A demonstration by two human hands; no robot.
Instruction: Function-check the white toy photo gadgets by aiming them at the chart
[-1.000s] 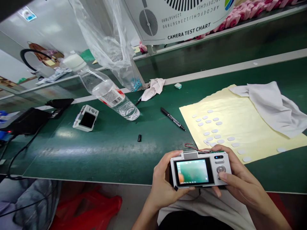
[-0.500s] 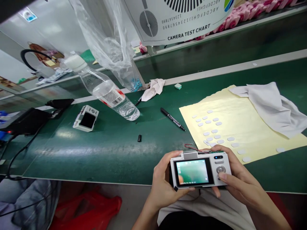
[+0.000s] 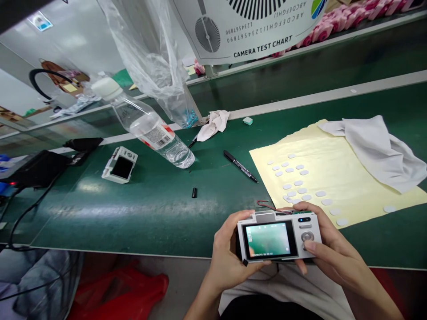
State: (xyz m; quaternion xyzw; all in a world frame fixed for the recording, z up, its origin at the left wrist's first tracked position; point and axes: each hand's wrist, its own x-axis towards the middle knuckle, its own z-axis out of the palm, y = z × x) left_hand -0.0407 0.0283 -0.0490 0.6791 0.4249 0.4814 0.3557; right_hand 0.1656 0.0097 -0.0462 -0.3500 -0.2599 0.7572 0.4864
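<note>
Between both hands, at the near edge of the green bench, is a silver digital camera with its lit screen facing me. Thin red and black wires come out of its top, where a bit of green circuit board shows. My left hand is closed around the camera's left end, thumb along the bottom edge. My right hand grips the right end, and its thumb rests on the round control pad. The fingers behind the camera are mostly hidden. A yellow sheet with several small white oval pieces lies just beyond the right hand.
A black marker pen and a small black cap lie on the bench. Further left are a water bottle and another white camera. A white cloth covers part of the sheet. A camera test chart hangs above.
</note>
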